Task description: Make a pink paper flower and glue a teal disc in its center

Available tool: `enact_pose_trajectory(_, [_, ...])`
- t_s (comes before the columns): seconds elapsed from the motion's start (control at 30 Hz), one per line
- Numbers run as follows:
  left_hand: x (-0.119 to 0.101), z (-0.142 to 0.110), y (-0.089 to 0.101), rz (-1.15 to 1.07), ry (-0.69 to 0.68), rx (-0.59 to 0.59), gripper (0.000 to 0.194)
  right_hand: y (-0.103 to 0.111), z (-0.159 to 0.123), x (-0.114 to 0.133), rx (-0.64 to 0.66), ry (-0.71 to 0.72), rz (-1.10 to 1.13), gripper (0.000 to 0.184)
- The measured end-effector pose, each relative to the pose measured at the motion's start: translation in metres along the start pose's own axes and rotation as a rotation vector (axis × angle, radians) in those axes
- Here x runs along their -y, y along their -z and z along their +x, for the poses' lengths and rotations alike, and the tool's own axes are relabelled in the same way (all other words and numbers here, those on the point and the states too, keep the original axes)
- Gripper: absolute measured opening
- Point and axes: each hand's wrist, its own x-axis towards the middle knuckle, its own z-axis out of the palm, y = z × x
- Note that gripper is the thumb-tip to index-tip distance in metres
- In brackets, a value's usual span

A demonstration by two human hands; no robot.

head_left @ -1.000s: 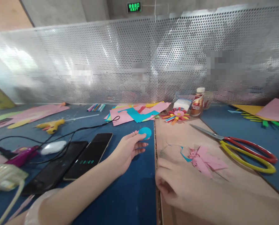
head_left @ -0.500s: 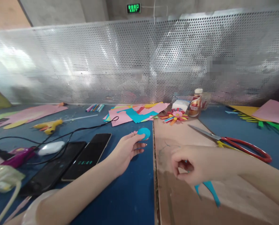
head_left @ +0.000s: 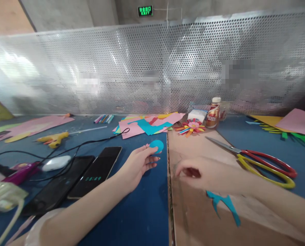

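My left hand holds a small blue paper disc between thumb and fingers, above the blue tabletop. A bit of pink paper shows beside the disc at the same fingers. Low over the brown board, my right hand is curled, its fingertips brought together and pointing down at the surface. Whatever those fingertips may hold is hidden. Just below the right wrist lies a cut blue paper scrap. Scissors with red and yellow handles rest beyond the right forearm, blades pointing away to the left.
A layered paper flower sits by a bottle at the back. Coloured paper sheets lie left of it. Two phones, cables, and a yellow glue gun occupy the left. A perforated metal screen stands behind.
My right hand has moved left and slightly down over the board, uncovering more of the blue scrap and the yellow scissor handle. My left hand stays nearly still with the disc.
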Motion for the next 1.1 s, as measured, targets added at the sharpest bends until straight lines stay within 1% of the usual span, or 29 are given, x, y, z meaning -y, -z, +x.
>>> enact_pose_trajectory(0.03, [0.000, 0.000, 0.000, 0.000, 0.000, 0.000, 0.012, -0.008, 0.001, 0.005, -0.048, 0.060, -0.032, 0.016])
enact_pose_trajectory(0.1, [0.000, 0.000, -0.001, -0.002, -0.001, 0.000, 0.011, -0.023, 0.004, 0.013, -0.089, 0.171, -0.073, 0.013])
enact_pose_trajectory(0.17, [0.000, -0.001, -0.001, -0.002, -0.003, 0.000, 0.010, -0.033, 0.007, 0.019, -0.096, 0.211, -0.116, 0.013])
enact_pose_trajectory(0.27, [-0.001, 0.000, -0.002, 0.004, 0.000, -0.006, 0.009, -0.037, 0.011, 0.023, -0.084, 0.160, -0.119, 0.014])
enact_pose_trajectory(0.43, [-0.001, -0.001, -0.001, 0.029, -0.002, 0.005, 0.011, -0.034, 0.015, 0.024, -0.067, 0.048, 0.010, 0.012])
enact_pose_trajectory(0.6, [0.000, -0.002, -0.001, 0.021, 0.005, 0.003, 0.008, -0.043, 0.016, 0.021, -0.119, 0.087, -0.012, 0.010])
enact_pose_trajectory(0.7, [0.000, -0.002, -0.002, 0.016, 0.008, 0.007, 0.008, -0.047, 0.016, 0.019, -0.139, 0.067, -0.005, 0.010])
enact_pose_trajectory(0.87, [0.000, -0.001, -0.001, 0.019, 0.012, 0.008, 0.010, -0.045, 0.015, 0.019, -0.125, 0.015, 0.028, 0.013])
enact_pose_trajectory(1.0, [0.001, 0.000, 0.000, 0.016, 0.009, 0.020, 0.010, -0.041, 0.015, 0.023, -0.081, -0.049, 0.051, 0.010])
enact_pose_trajectory(1.1, [0.001, 0.002, 0.000, 0.009, 0.005, 0.014, 0.010, -0.041, 0.015, 0.024, -0.082, -0.024, 0.039, 0.012])
